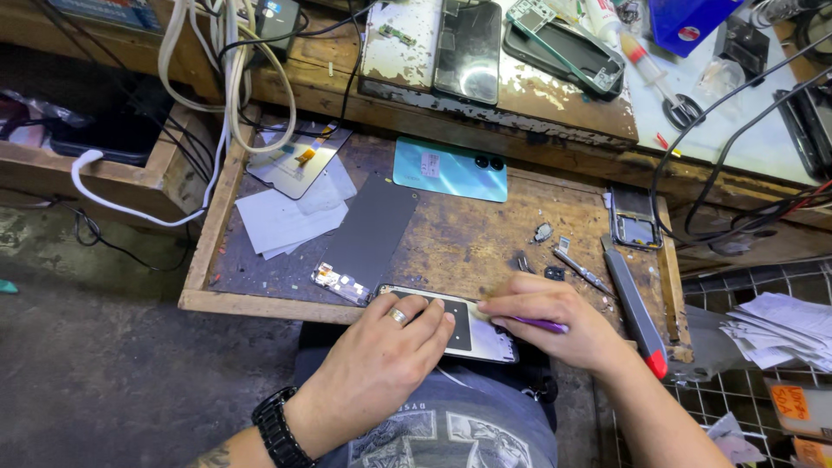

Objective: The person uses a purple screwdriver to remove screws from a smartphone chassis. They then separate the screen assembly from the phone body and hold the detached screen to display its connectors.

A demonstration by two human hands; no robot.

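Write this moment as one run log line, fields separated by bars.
left hand pressing opened phone | right hand holding purple tool at phone edge | teal back cover aside

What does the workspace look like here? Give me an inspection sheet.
Surface: worn wooden drawer tray, scratched.
Job's things: opened phone at the tray's front edge; purple tool.
Clutter: turquoise back cover, dark panel, white papers, utility knife, small screws and parts.
Grippers: left hand presses on the phone; right hand holds the purple tool.
Cables: white cables, black wires.
Surroundings: upper bench with more phones; wire basket.
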